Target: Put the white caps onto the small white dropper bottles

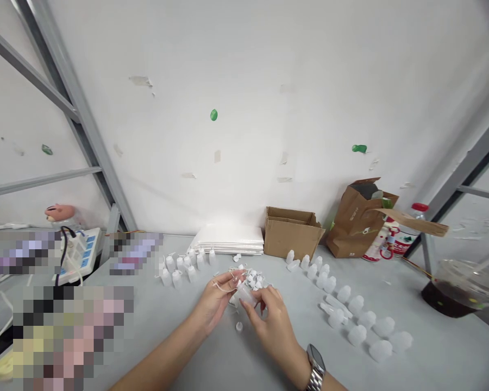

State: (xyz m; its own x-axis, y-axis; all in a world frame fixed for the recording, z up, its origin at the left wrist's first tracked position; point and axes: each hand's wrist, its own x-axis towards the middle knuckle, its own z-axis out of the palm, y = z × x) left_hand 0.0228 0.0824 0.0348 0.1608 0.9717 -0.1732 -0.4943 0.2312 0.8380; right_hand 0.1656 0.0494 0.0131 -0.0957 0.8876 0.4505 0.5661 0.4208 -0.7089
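Both my hands meet over the grey table [212, 358]. My right hand [271, 320], with a metal watch on its wrist, is closed round a small translucent plastic bottle [244, 294]. My left hand [218, 298] pinches at the bottle's top end with a thin white cap piece between its fingers. Just behind my hands lies a heap of small white caps [255, 278]. One loose cap [239, 326] sits on the table below the bottle.
Capped bottles [183, 266] stand at the left, and several uncapped bottles [350, 315] run in a row to the right. Behind are white bags [228, 239], a cardboard box [291, 231], a paper bag [358, 220], a lidded drink cup [458, 290], and a power strip [79, 252].
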